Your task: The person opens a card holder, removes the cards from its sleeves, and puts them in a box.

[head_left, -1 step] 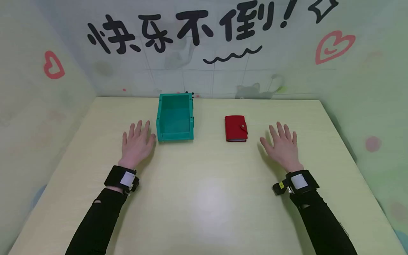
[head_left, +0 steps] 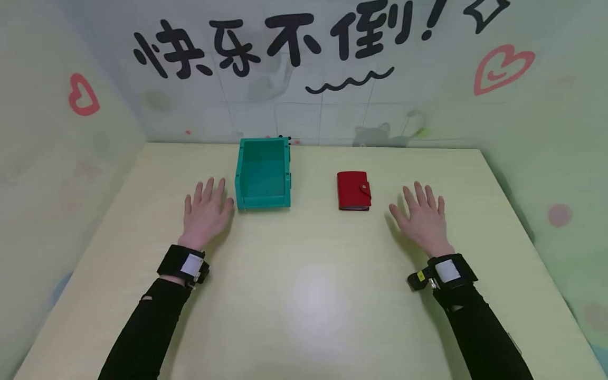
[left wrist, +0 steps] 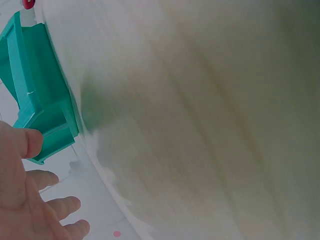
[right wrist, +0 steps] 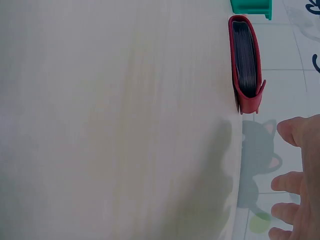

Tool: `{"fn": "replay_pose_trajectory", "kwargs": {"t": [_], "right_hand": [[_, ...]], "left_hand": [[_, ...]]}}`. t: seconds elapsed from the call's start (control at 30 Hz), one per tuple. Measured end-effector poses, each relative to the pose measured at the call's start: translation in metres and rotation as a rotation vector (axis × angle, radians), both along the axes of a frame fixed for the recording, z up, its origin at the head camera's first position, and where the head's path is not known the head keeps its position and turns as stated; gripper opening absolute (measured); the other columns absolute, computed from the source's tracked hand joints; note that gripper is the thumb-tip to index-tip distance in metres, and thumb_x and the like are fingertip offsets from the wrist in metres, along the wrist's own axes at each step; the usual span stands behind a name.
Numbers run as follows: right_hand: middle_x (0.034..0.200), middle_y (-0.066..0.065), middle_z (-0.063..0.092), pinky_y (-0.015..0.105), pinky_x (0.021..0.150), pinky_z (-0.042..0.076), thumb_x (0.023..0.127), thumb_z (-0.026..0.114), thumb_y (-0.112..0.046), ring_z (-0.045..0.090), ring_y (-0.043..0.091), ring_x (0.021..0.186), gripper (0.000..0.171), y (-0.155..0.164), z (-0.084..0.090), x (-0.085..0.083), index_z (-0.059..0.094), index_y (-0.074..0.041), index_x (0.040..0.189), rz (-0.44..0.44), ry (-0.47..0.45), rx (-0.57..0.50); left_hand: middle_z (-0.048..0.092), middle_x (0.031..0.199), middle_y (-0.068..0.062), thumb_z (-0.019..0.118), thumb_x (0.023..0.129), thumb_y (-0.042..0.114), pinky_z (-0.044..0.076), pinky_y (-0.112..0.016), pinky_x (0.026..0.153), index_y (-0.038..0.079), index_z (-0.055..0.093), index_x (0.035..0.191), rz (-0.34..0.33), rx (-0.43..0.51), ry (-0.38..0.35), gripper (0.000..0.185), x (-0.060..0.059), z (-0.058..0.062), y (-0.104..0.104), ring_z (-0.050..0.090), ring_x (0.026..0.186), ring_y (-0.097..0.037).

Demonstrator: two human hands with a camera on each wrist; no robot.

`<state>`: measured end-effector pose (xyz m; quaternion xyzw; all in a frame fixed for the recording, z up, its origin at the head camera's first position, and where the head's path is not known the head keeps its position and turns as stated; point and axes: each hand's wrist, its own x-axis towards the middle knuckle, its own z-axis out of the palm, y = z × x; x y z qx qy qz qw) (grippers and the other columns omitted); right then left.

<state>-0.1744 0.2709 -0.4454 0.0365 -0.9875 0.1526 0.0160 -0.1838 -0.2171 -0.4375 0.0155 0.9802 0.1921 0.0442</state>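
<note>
Just left of a teal plastic bin (head_left: pixel 263 202), my left hand (head_left: pixel 205 217) is held with fingers spread and holds nothing. The bin's inside shows no contents in the head view. A red card holder (head_left: pixel 353 190) with a snap strap lies right of the bin, and the right wrist view shows dark sleeves packed between the covers of the card holder (right wrist: pixel 245 60). To its right, my right hand (head_left: pixel 423 221) has its fingers spread, apart from the holder and holding nothing. In the left wrist view, the thumb of my left hand (left wrist: pixel 25 185) overlaps the bin (left wrist: pixel 45 75).
Everything stands on a pale wooden table (head_left: pixel 304 295). A printed wall panel (head_left: pixel 190 116) with black lettering rises at its back edge, and side panels (head_left: pixel 556 158) flank it. Each wrist wears a black strap with a small camera.
The head view has shifted very slightly. The hands, the bin and the card holder keep their places.
</note>
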Motion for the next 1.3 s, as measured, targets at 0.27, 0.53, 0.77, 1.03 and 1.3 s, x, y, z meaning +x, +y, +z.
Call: {"fn": "replay_pose_trajectory", "kwargs": {"t": [0.27, 0.53, 0.77, 1.03, 1.3], "right_hand": [[0.166, 0.026, 0.015, 0.070, 0.121, 0.002, 0.102, 0.039, -0.054, 0.007, 0.048, 0.154, 0.075, -0.003, 0.001, 0.001, 0.029, -0.004, 0.157, 0.005, 0.006, -0.013], [0.166, 0.026, 0.016, 0.068, 0.122, 0.004, 0.102, 0.042, -0.051, 0.009, 0.048, 0.155, 0.073, -0.003, 0.000, 0.002, 0.031, -0.003, 0.156, 0.005, 0.002, -0.012], [0.166, 0.026, 0.017, 0.069, 0.122, 0.004, 0.102, 0.044, -0.049, 0.010, 0.048, 0.154, 0.072, -0.011, -0.001, 0.004, 0.032, -0.003, 0.156, 0.015, -0.015, -0.027], [0.160, 0.028, 0.032, 0.066, 0.120, 0.021, 0.102, 0.046, -0.045, 0.028, 0.050, 0.148, 0.067, -0.041, 0.000, -0.013, 0.039, 0.000, 0.152, 0.031, -0.008, -0.147], [0.132, 0.029, 0.054, 0.059, 0.099, 0.046, 0.100, 0.050, -0.048, 0.052, 0.045, 0.119, 0.066, -0.061, -0.003, -0.038, 0.048, 0.003, 0.142, -0.063, -0.018, -0.256]], "left_hand": [[0.006, 0.167, -0.026, 0.027, 0.108, 0.039, 0.001, -0.072, 0.120, 0.009, 0.013, 0.162, 0.002, 0.006, 0.005, 0.063, 0.005, -0.001, -0.002, -0.001, 0.154, -0.050], [0.004, 0.167, -0.026, 0.026, 0.108, 0.041, -0.001, -0.072, 0.120, 0.010, 0.011, 0.162, 0.003, 0.034, -0.023, 0.064, 0.008, 0.002, -0.001, -0.003, 0.154, -0.050], [0.007, 0.167, -0.027, 0.028, 0.108, 0.040, 0.002, -0.072, 0.120, 0.008, 0.012, 0.162, -0.007, 0.034, -0.030, 0.064, 0.012, 0.002, -0.001, 0.001, 0.154, -0.051], [0.033, 0.152, -0.036, 0.038, 0.107, 0.033, 0.026, -0.069, 0.114, -0.004, 0.030, 0.153, 0.096, 0.166, 0.141, 0.059, 0.024, -0.002, 0.000, 0.031, 0.140, -0.055], [0.050, 0.121, -0.029, 0.043, 0.106, 0.030, 0.041, -0.053, 0.089, -0.008, 0.047, 0.132, 0.136, 0.294, 0.233, 0.046, 0.031, 0.000, 0.017, 0.045, 0.110, -0.044]]}}
